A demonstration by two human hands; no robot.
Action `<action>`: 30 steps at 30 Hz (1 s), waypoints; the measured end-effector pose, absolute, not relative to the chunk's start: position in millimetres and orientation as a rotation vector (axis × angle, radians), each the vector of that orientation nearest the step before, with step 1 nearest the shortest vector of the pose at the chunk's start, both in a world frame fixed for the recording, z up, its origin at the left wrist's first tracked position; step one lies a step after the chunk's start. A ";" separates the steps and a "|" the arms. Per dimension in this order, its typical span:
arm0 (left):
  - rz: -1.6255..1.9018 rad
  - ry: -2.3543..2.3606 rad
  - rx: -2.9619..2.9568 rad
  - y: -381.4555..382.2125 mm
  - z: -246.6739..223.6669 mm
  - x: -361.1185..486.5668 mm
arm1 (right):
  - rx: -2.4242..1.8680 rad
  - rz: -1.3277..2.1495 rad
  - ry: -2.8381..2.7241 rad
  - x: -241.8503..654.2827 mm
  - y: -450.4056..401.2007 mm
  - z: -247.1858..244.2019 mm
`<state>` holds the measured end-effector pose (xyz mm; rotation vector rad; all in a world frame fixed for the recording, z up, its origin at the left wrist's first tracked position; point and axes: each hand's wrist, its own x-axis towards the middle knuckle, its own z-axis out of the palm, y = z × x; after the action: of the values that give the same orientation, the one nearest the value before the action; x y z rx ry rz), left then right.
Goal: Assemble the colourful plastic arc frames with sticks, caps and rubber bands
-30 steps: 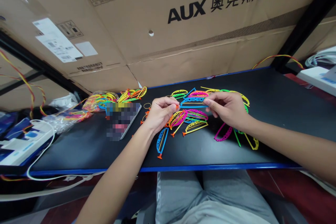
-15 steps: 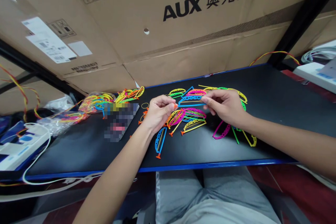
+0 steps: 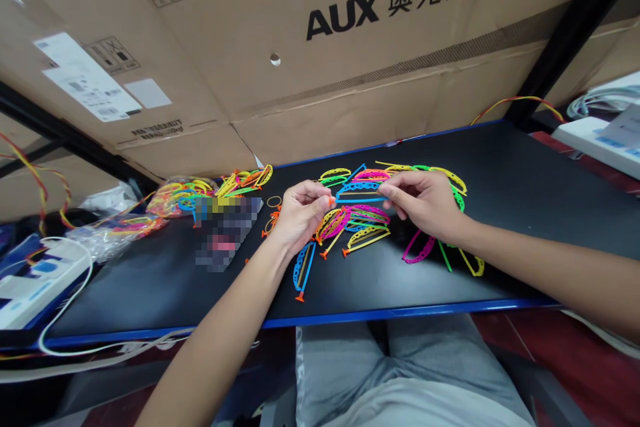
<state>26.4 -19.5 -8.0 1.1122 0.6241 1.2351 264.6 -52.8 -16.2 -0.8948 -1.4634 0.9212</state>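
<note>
Between the thumb and fingers of my left hand [image 3: 301,212] is a small orange suction cup [image 3: 332,201]. My right hand [image 3: 425,199] pinches the right end of a blue toy arrow [image 3: 359,200], a thin plastic stick held level. The stick's left end meets the cup; whether it is seated inside, I cannot tell. A blue toy bow [image 3: 359,187] with holes along its curve appears just behind the stick, and my right fingertips hide its right end. Below my hands lie pink bows [image 3: 369,215], a yellow bow [image 3: 367,236] and a blue bow [image 3: 300,265] with an orange-tipped arrow.
More bows and sticks, including a magenta bow [image 3: 419,250], lie under and around my right forearm. At left are a blurred dark flat object [image 3: 225,240], loose orange cups [image 3: 273,221] and plastic bags of parts [image 3: 113,230]. A large carton [image 3: 300,100] stands along the back.
The view has shifted slightly, so everything appears a little further left. Both hands keep nearly the same hold on the orange cup and the blue arrow.
</note>
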 end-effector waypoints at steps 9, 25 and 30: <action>1.240 0.649 1.119 -18.8 -9.4 27.5 | -0.904 0.938 -1.459 265.0 -52.3 -18.5; 1.236 0.644 1.088 -20.2 -13.0 28.4 | -0.916 0.917 -1.441 261.9 -55.1 -18.4; 1.243 0.624 1.055 -20.0 -13.2 30.0 | -0.906 0.907 -1.448 261.8 -55.4 -17.7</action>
<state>30.0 -20.0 -13.2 1.0552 0.6238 1.2434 261.8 -55.4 -17.7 -0.9059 -1.4482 0.9072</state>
